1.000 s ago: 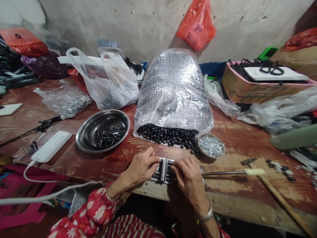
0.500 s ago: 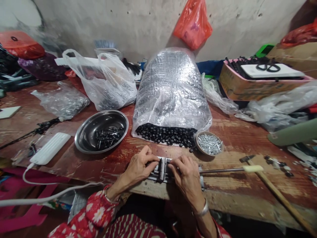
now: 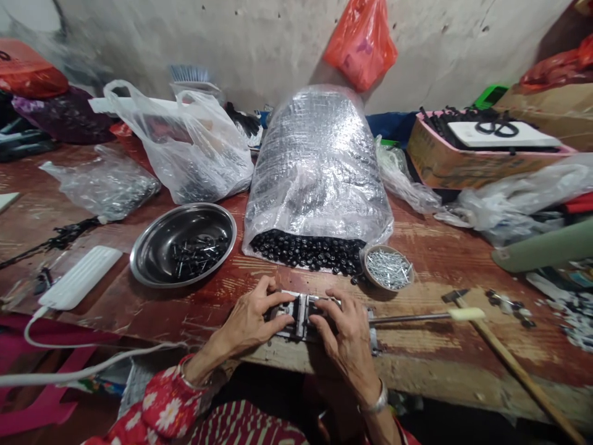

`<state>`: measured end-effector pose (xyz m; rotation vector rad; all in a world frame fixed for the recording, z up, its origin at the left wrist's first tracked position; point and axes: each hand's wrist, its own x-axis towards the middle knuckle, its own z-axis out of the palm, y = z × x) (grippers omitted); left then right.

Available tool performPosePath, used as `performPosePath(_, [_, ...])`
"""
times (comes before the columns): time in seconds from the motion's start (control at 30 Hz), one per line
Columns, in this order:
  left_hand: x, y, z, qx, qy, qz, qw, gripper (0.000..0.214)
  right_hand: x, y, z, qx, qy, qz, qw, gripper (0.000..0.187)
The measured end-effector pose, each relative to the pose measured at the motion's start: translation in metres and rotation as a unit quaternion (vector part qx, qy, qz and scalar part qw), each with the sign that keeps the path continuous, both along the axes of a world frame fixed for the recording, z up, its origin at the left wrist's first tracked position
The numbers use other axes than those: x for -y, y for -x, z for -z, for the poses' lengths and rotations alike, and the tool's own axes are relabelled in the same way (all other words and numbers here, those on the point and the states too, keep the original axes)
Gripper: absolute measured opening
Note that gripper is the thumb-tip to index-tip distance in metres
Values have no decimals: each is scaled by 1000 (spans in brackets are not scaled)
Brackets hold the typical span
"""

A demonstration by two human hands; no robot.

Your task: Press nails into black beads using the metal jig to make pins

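Observation:
A small metal clamping fixture point(image 3: 302, 315) with a central bar lies at the table's front edge. My left hand point(image 3: 252, 315) rests at its left side, thumb and index finger apart, with nothing visible between them. Over the right part is my right hand point(image 3: 345, 330), its fingers spread and touching or just above the metal; its palm hides that end. A rod with a pale yellow handle point(image 3: 466, 314) sticks out to the right. Beyond the fixture, black round caps point(image 3: 310, 252) spill from a silvery woven sack point(image 3: 319, 167). A small bowl point(image 3: 388, 287) holds metal nails point(image 3: 388, 267).
A steel basin point(image 3: 139, 259) with black-headed nails stands left. At right lies a hammer point(image 3: 519, 364), near a green cylinder point(image 3: 542, 244). A white power strip point(image 3: 83, 278) trails a cable. Plastic bags point(image 3: 180, 148) and a cardboard box point(image 3: 463, 164) line the back.
Both hands have loosened from a closer pinch over the fixture; thumbs and index fingers are now further apart. The view has shifted slightly.

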<state>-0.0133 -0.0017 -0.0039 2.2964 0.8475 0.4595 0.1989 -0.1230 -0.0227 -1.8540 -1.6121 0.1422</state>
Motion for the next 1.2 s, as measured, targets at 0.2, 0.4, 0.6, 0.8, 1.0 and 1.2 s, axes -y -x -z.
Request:
performPosePath(0.2, [3,1,13,12,-38,-10,999,35,-1,6,-2,38,-9,9,999,14])
performPosePath(0.4, [6,5,32,57,-93,-27,994,36,3,-2,-1,17,-20,-22,999,21])
performPosePath(0.6, [7,5,39,116,-101,-48,987,34,4,-34,-19,-35,-56,-18,998,24])
performPosePath(0.8, [8,6,40,120,-109,-54,985,32,-27,-120,-27,95,-34,137,985,20])
performPosePath(1.0, [8,7,46,119,-125,-66,983,32,-58,-170,-8,120,1,186,975,15])
performPosePath(1.2, [9,7,46,114,-122,-57,984,31,-51,-171,-9,52,-31,170,984,16])
